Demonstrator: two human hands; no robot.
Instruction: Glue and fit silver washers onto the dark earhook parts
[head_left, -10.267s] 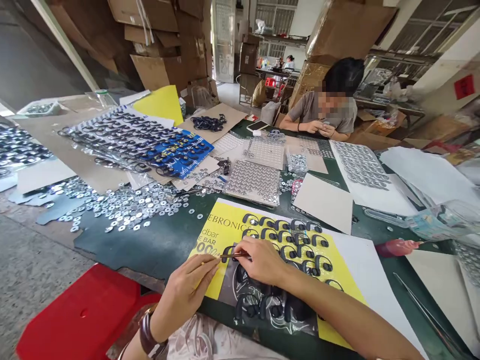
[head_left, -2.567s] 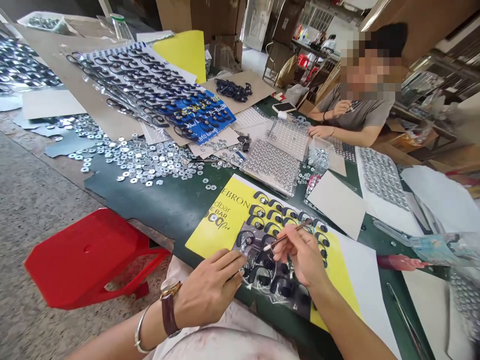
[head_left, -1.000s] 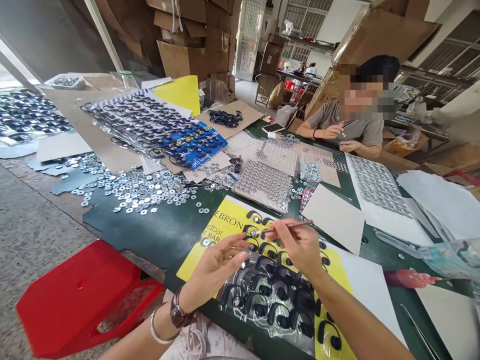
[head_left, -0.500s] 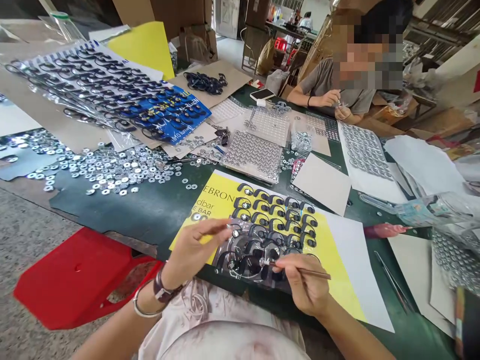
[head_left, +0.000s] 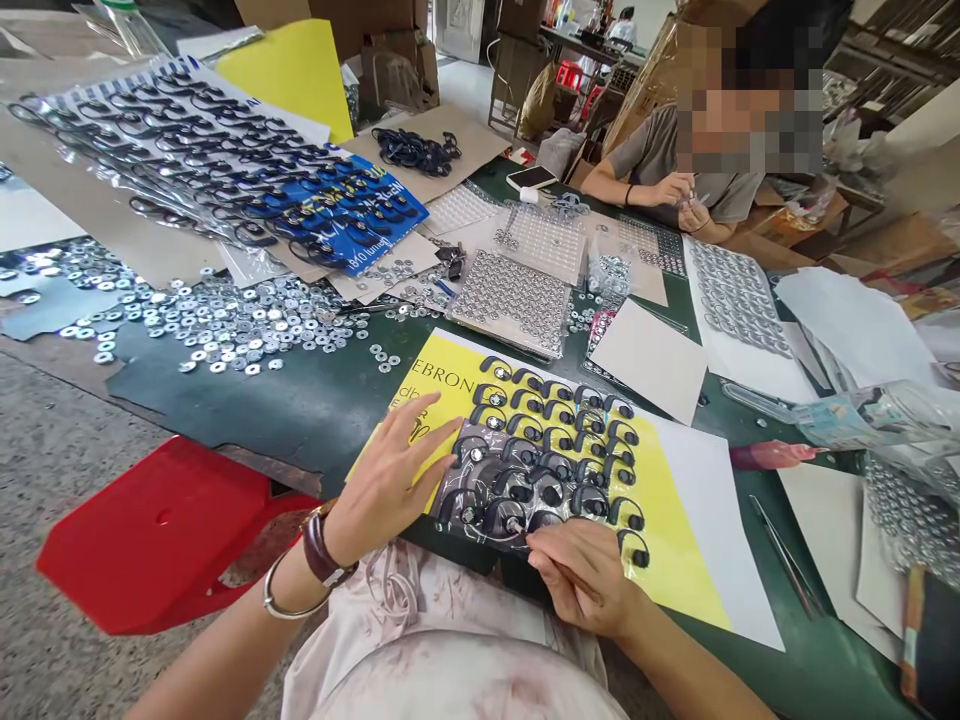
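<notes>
A yellow printed sheet [head_left: 675,540] lies on the green table in front of me, with rows of black ear-hook pieces [head_left: 559,440] laid on it. My left hand [head_left: 390,475] rests flat on the sheet's left edge, fingers spread, holding nothing. My right hand [head_left: 581,575] is at the sheet's near edge with its fingers pinched together, the tips touching a hook piece [head_left: 516,522] in the front row. A thin brown stick is held in it, mostly hidden by the fingers.
Loose metal washers [head_left: 225,320] are scattered at the left, and trays of small metal parts [head_left: 514,300] lie behind the sheet. A blue card of hooks [head_left: 352,205], a white card [head_left: 649,355], tweezers [head_left: 784,555] and a red stool [head_left: 165,530] surround me. A co-worker [head_left: 660,150] sits opposite.
My left hand came down and flattened on the sheet's left edge. My right hand drew in toward the front row, and the stick that stuck out to the right is now hidden.
</notes>
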